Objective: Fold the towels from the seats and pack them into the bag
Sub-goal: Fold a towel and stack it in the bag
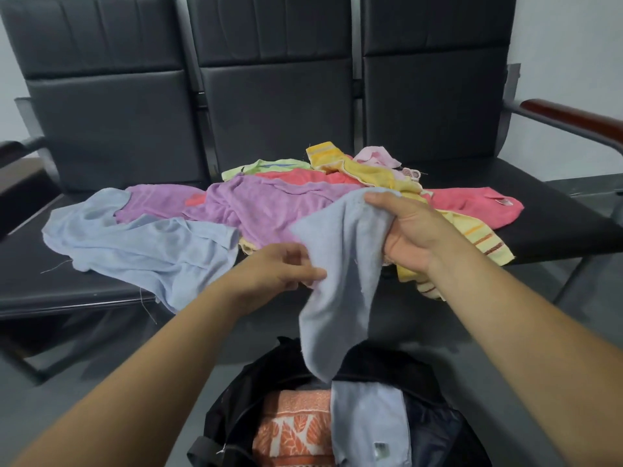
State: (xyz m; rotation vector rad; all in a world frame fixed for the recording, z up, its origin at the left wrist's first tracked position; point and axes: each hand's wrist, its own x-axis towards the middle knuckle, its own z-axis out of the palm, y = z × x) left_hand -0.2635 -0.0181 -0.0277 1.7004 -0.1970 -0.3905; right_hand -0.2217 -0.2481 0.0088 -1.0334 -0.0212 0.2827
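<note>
Item: light blue towel (337, 264), held in both hands over the open black bag (229, 409).

Right hand (404, 230) grips the towel's bunched upper edge at 2 o'clock; left hand (279, 267) pinches its side edge at 9 o'clock; the lower end hangs to the bag's mouth. The bag, at 6 o'clock of the view, holds an orange patterned towel (293, 429) and a folded blue towel (367, 419). On the black seats (553, 230), 12 o'clock: loose heap of purple towel (256, 203), second blue towel (141, 244), coral, yellow and green pieces.

Dim, even indoor light; soft focus, edges perhaps bowed by wide lens.
</note>
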